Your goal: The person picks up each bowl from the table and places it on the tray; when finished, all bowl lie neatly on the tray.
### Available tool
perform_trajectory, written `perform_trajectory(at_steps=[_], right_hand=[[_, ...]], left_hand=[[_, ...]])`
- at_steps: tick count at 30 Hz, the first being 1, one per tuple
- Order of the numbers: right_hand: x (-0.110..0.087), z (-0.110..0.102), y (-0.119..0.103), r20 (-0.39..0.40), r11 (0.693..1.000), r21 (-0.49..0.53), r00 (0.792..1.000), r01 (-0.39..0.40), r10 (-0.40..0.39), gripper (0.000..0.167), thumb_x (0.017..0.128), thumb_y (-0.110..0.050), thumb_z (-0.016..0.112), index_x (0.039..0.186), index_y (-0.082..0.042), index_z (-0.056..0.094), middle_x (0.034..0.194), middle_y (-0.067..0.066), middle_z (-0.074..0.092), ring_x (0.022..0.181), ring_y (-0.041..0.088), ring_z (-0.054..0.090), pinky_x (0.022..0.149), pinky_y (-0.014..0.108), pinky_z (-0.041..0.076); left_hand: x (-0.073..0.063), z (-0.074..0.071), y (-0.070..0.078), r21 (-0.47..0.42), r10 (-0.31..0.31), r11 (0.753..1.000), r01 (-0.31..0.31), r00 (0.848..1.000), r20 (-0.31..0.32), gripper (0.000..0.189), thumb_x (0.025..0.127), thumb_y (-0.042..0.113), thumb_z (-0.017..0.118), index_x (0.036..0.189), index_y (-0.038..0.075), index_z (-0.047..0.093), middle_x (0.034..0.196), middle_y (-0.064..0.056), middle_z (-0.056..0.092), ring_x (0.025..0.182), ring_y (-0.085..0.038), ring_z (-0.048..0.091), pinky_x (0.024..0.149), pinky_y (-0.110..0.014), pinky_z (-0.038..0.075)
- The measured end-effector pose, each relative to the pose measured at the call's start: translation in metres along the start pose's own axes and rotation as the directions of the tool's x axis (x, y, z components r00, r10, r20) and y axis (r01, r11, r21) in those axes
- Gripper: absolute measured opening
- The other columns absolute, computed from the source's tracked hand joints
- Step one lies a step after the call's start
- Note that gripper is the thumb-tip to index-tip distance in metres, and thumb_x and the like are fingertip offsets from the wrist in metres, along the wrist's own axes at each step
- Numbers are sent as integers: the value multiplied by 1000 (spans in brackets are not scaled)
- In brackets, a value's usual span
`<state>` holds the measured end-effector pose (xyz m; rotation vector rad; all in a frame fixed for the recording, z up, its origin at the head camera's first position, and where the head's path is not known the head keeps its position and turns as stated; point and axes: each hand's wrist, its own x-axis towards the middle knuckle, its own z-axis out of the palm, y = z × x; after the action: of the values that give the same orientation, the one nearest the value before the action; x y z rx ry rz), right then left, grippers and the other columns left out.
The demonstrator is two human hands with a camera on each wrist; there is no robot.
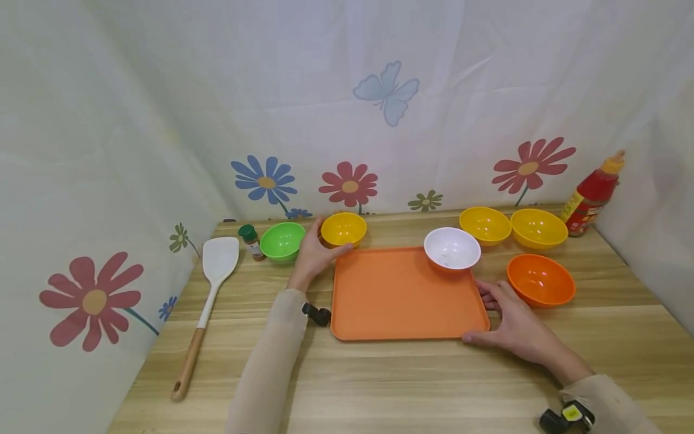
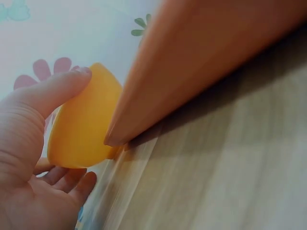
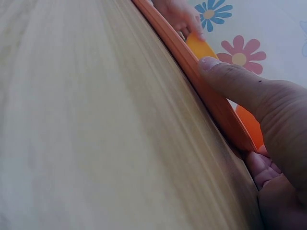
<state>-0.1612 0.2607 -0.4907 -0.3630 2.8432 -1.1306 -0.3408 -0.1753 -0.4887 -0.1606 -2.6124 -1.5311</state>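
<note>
At the far left corner of an orange tray, my left hand grips a yellow bowl. The left wrist view has the thumb on one side of this yellow bowl and the fingers curled at the other. My right hand holds the tray by its near right corner, thumb at the front edge and fingers at the right side. In the right wrist view the thumb presses the tray's rim. A white bowl, orange below its rim, overlaps the tray's far right corner.
Left of my left hand are a green bowl, a small green-capped bottle and a white spatula with a wooden handle. Two yellow bowls, an orange bowl and a red sauce bottle stand at right. A patterned curtain encloses the table.
</note>
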Motion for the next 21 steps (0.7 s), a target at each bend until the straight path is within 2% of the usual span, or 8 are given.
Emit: perform_trajectory(at_steps=[9,15,21], right_hand=[[-1,0,0,-8,1000,-13,1000,12,-12,122,78,-63,98,167,-2,43,138,10,52,128,31,66,111,57,57],[-1,0,0,-7,1000,-15,1000,9,-9,122,77,-64,98,168,-3,43,139,10,52,128,31,66,112,57,57],[-1,0,0,-9,1000,-23,1000,12,-13,122,77,-64,98,167,-3,43,138,9,53,127,30,66,111,56,57]], left_hand=[[-1,2,1,4,1,1000,-1,999,-43,110,84,44,99,169,7,40,162,-16,50,147,-37,51,130,-56,41],[-2,2,4,-43,0,999,-3,998,-67,107,80,44,102,166,10,46,157,-14,52,142,-35,55,125,-54,47],[-3,1,8,-93,-10,996,3,997,-73,107,80,42,103,166,13,46,160,-13,50,141,-33,58,122,-48,52]])
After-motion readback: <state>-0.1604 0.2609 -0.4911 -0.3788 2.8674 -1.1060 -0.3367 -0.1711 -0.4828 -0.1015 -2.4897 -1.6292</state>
